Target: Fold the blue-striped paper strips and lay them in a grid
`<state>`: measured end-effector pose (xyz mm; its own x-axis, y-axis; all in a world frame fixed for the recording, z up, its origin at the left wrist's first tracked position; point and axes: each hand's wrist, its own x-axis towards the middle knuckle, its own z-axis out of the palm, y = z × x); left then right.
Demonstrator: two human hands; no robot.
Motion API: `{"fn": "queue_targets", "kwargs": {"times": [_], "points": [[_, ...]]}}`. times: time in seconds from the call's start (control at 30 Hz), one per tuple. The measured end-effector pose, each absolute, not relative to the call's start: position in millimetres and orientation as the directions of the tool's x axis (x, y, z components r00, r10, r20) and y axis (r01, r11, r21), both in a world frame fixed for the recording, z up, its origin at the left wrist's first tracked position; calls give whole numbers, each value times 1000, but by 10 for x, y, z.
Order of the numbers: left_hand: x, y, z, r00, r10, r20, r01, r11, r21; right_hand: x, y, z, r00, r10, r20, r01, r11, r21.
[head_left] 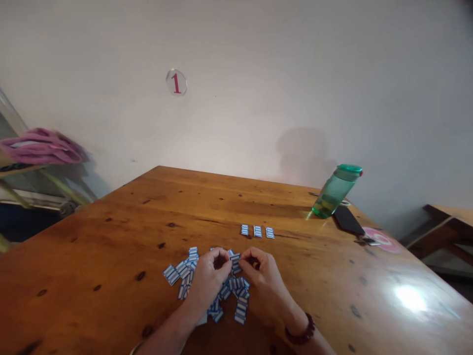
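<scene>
Over a loose pile of small blue-and-white striped cards (241, 309), both hands come together at one card (235, 265). My left hand (210, 273) is closed in a pinch at the card's left edge. From the other side, my right hand (264, 273) pinches its right edge between thumb and forefinger. Beyond the hands, a short row of three similar cards (257, 231) lies flat and spaced apart. Part of the pile is hidden under my left hand and forearm. The print on the cards is too small to read.
A green bottle (337, 192) stands at the right back of the wooden table (121, 236). Beside it lie a dark phone-like slab (348, 220), a metal clip-like object (366, 240) and a pink round sticker (382, 239). A wall (229, 123) rises behind the table.
</scene>
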<state>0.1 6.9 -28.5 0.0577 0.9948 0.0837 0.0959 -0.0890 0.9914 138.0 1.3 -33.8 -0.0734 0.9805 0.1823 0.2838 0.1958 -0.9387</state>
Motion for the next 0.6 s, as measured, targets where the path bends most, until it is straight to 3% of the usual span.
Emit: {"fn": "queue_targets", "kwargs": {"times": [0.17,0.37,0.6], "points": [[-3,90,-326,46,988,150,163,-156,974,1376,61,-401,-45,995,93,188,100,-977],[-104,166,-347,-76,968,237,184,-220,958,1494,198,-443,137,981,-140,95,-153,-984],[-182,237,-352,-134,951,277,200,-248,948,1544,455,-472,204,970,-130,156,-164,-974]]}}
